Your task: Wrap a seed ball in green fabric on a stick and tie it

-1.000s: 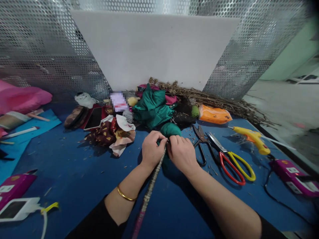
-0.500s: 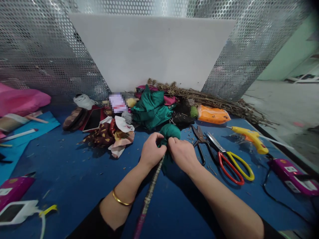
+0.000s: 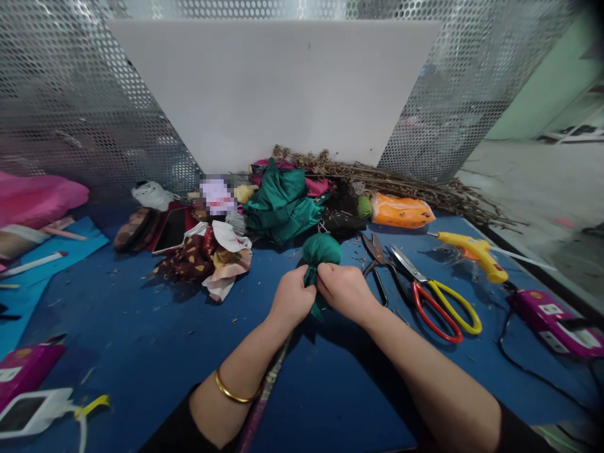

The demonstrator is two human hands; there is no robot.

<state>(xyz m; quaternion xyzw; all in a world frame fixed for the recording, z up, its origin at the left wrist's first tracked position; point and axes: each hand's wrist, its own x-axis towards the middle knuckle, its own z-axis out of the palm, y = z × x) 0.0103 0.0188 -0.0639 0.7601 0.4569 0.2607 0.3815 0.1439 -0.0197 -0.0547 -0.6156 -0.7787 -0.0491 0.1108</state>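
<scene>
A round bundle of green cloth (image 3: 322,249) lies in front of me, its neck gathered below the ball. My left hand (image 3: 295,294) pinches the gathered cloth from the left. From the right, my right hand (image 3: 346,289) is closed on the same neck, its fingers almost meeting the left ones. A loose green tail hangs out beneath my fingers. A wrapped stick (image 3: 264,399), purple at its near end, runs toward me under my left forearm; its far end is hidden by my left hand.
Right of my hands lie dark shears (image 3: 377,258), red-and-yellow-handled scissors (image 3: 436,302), a yellow glue gun (image 3: 476,251) and a purple power strip (image 3: 552,321). Behind are green fabric (image 3: 280,211), dried stems (image 3: 401,182) and an orange packet (image 3: 401,211). Patterned cloth scraps (image 3: 189,264) lie left.
My left hand has turned and shifted slightly right and down, now covering the stick's upper part. The green ball shows more fully above my fingers. The view has shifted slightly.
</scene>
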